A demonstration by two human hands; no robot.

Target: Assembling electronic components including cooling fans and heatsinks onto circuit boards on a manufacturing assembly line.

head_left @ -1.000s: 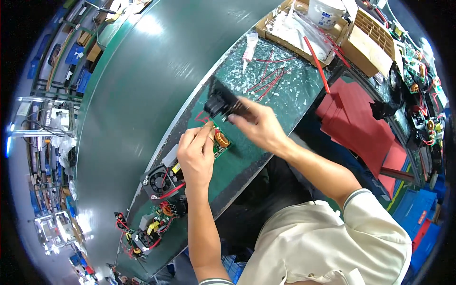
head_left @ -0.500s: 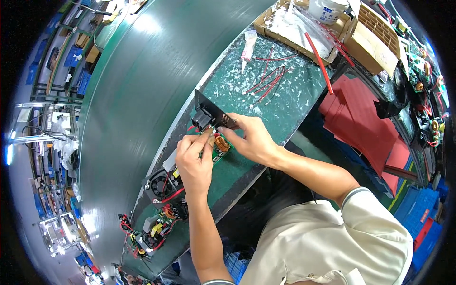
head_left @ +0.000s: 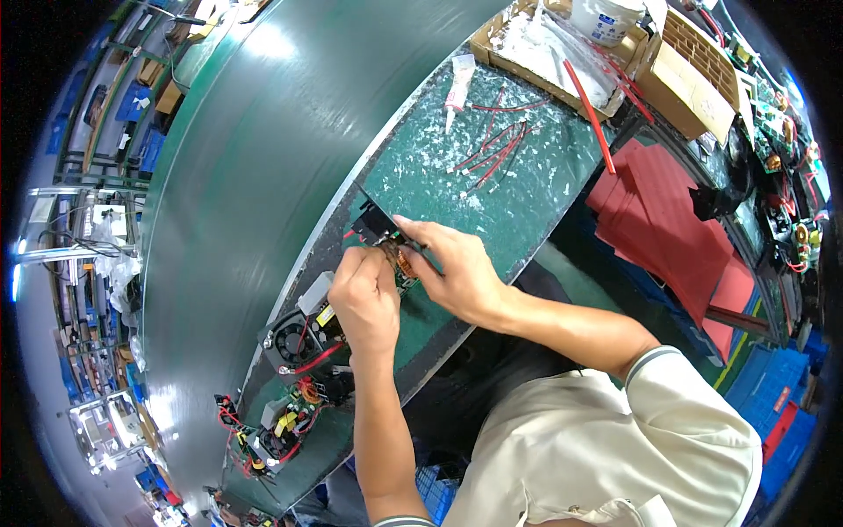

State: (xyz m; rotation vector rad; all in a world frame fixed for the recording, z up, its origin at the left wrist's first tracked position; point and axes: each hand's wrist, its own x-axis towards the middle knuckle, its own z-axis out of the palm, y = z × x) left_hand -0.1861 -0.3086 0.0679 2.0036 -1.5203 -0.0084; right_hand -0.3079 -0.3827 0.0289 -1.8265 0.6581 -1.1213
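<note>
Black panel (head_left: 376,223), pinched by the right hand (head_left: 465,277), stood at the far end of the green circuit board (head_left: 406,284) on the tabletop (head_left: 536,193), where the left hand's (head_left: 364,303) grip could not be judged, and uneven pressure might have skewed the panel or strained the board.

A green desk (head_left: 553,167), flecked with white and dark along its edges, runs diagonally; beside it curves a broad, smooth green surface (head_left: 263,158) with bright glare; laden shelving (head_left: 98,145) lines the left, near a glowing tube light (head_left: 16,284); at right, blue crates (head_left: 746,384) stand by a yellow stripe (head_left: 734,362) on the green floor (head_left: 575,263).
</note>
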